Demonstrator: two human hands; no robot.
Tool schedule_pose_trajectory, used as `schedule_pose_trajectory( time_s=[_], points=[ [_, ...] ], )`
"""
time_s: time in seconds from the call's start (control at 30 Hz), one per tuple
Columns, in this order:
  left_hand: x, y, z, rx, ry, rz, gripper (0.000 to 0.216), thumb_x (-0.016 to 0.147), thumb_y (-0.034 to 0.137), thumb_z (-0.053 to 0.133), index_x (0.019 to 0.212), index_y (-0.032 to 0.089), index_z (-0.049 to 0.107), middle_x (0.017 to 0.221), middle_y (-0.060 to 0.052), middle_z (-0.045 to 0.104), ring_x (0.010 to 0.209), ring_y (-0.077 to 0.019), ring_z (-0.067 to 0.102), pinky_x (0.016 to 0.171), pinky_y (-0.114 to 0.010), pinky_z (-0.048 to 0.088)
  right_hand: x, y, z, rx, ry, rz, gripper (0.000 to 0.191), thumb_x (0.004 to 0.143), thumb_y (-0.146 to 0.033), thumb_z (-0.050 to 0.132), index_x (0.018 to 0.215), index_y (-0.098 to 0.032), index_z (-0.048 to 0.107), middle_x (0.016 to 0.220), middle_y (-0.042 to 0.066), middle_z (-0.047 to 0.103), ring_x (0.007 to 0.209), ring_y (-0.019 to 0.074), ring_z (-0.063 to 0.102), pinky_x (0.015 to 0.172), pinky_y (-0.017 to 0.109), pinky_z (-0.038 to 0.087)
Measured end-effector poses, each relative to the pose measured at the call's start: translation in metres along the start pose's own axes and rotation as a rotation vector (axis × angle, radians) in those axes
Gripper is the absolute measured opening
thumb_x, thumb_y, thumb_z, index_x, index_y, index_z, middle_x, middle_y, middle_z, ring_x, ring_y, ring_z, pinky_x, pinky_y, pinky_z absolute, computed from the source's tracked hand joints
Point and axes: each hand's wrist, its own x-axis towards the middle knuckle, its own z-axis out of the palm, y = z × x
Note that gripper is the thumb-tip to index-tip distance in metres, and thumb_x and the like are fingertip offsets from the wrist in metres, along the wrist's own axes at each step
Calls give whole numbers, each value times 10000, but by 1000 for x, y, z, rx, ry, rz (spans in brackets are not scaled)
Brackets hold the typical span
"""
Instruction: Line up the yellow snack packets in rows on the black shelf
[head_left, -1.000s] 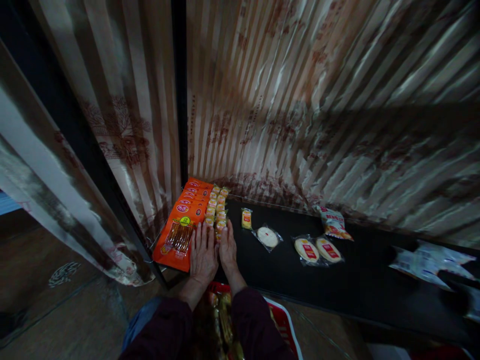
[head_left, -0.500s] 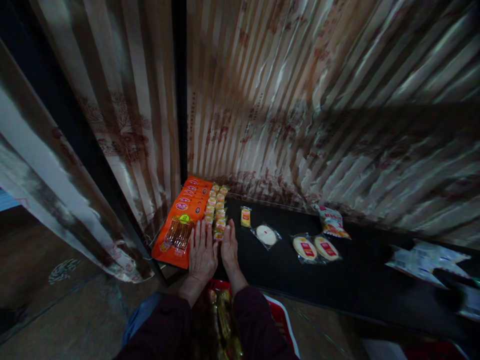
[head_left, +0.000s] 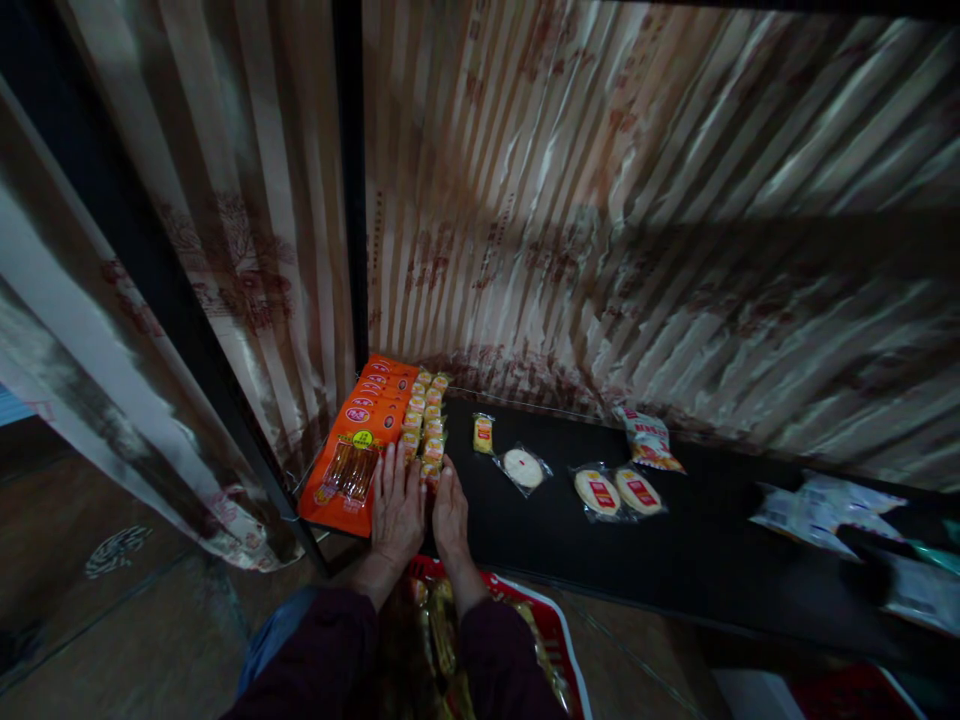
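Observation:
My left hand [head_left: 397, 510] lies with fingers stretched over the near end of two rows of small yellow snack packets [head_left: 424, 420], its edge touching an orange snack bag [head_left: 349, 470]. That bag tops an overlapping row of orange bags along the shelf's left end. My right hand [head_left: 450, 515] stands on edge at the right side of the packet rows, its fingers straight and together. The nearest packets are partly hidden between my hands. A single yellow packet [head_left: 483, 434] lies apart to the right, near a round white wrapped cake [head_left: 522, 468].
On the black shelf [head_left: 555, 540] lie two round wrapped crackers [head_left: 619, 492], a red-and-white bag [head_left: 649, 440] and blurred pale packets [head_left: 832, 510]. A red basket [head_left: 566, 640] holding wrapped snacks stands below my arms. A patterned curtain [head_left: 600, 250] and dark posts [head_left: 350, 180] border the shelf.
Both hands have slid slightly down toward the shelf's front edge, staying beside the packet rows. The view has shifted a little, and more of the red basket shows.

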Motion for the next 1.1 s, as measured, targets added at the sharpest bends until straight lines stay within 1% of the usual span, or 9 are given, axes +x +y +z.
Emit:
schedule_pose_trajectory(
  time_s=[0.17,0.3,0.4,0.5,0.6,0.73,0.83,0.93,1.1],
  points=[
    [-1,-2,2,-1,-24,7,388,928,213,431,1292,154,550,1524,-134,362,1462,-272,204,1147,-494,321,0,-2,3,-36,-18,6,758,895,-655,206,1324,-117,524,1363,166,560,1260,246,529,1080,412,384],
    [-3,-5,5,2,-39,37,418,921,188,436,1331,186,521,1525,-122,362,1468,-273,183,1134,-496,340,-1,-3,5,-105,-2,-27,740,903,-619,197,1335,-105,508,1374,177,544,1299,255,484,1102,424,347],
    [-3,-5,7,29,-32,33,427,931,200,419,1347,157,504,1519,-136,370,1464,-278,198,1130,-493,343,-4,-2,5,-141,8,-27,765,894,-606,212,1371,-60,457,1417,201,489,1345,267,425,1126,432,309],
    [-2,-5,9,49,-12,11,450,939,232,410,1366,104,474,1512,-149,380,1455,-275,228,1131,-465,348,-7,0,4,-131,53,-25,753,893,-577,228,1379,-40,432,1439,209,456,1353,268,408,1134,436,292],
    [-2,-5,10,36,3,-6,444,939,245,405,1352,101,486,1509,-141,390,1451,-265,242,1132,-446,348,-11,3,4,-131,117,-46,700,894,-533,239,1337,-41,467,1430,217,455,1355,268,398,1136,439,280],
    [-2,-5,9,15,29,-13,364,932,243,414,1228,113,580,1493,-147,414,1441,-270,268,1122,-454,359,-14,5,5,-157,158,-71,589,864,-480,307,1218,-74,544,1412,223,454,1347,270,396,1119,433,299],
    [-1,-5,6,0,29,2,311,924,244,434,1145,119,616,1495,-159,407,1435,-286,281,1107,-473,374,-15,5,6,-184,157,-80,517,838,-440,354,1137,-79,572,1395,241,455,1332,283,406,1107,439,309],
    [0,-4,2,-12,22,11,276,919,231,449,1095,126,634,1497,-172,398,1433,-302,283,1094,-489,382,-16,2,6,-186,145,-89,470,843,-428,364,1070,-86,593,1382,254,459,1335,302,397,1105,457,303],
    [0,-3,-3,-31,29,34,264,922,249,462,1086,150,644,1502,-160,395,1440,-305,265,1095,-498,378,-17,0,5,-163,135,-86,433,848,-438,396,1040,-114,608,1356,227,496,1324,290,415,1100,438,311]
  ],
)
